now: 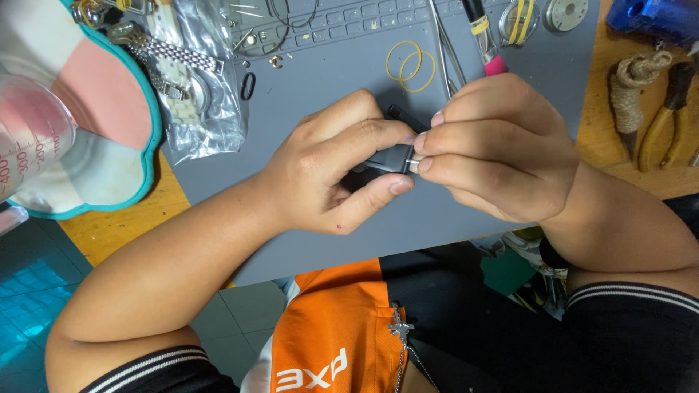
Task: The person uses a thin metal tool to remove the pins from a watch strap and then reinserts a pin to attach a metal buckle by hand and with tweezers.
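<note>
Left hand [331,171] pinches a small black strap-like part [389,159] over the grey mat [328,73], bracing it; right hand [499,149] pinches its metal end [413,164] between fingertips. Yellow rubber bands [411,64] lie just beyond.

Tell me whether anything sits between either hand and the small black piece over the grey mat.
Nothing visible does. The left hand and right hand both already pinch the small black piece directly at their fingertips. The yellow rubber bands and tweezers lie farther back on the grey mat, clear of the grip.
</note>
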